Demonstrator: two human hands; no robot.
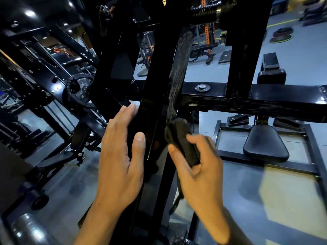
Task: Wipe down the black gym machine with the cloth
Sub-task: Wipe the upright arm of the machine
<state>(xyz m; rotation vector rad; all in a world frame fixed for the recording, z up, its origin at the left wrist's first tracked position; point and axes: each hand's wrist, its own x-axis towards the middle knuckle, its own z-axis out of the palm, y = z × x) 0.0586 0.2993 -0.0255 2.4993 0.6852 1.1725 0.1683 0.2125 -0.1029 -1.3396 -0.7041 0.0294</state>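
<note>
Black gym machine (155, 96) fills the middle of my view, its slanted upright post running from the top down between my two hands, with a horizontal crossbar (265, 98) branching off to the right. One cloth (182, 140), dark and folded into a wad, sits in my right hand (198, 163); my fingers and thumb curl round it, and its upper end lies against the right edge of the post. My left hand (118, 156) is flat and open, fingers straight and together, lying along the left face of the same post and holding nothing.

One large bolt with a washer (202, 88) shows on the crossbar. Behind the crossbar to the right I count one padded seat (265, 145) on a low black frame. To the left, one weight plate (79, 91) hangs on another machine. Farther back on the grey floor (292, 55) lie a few loose plates (281, 35), blurred.
</note>
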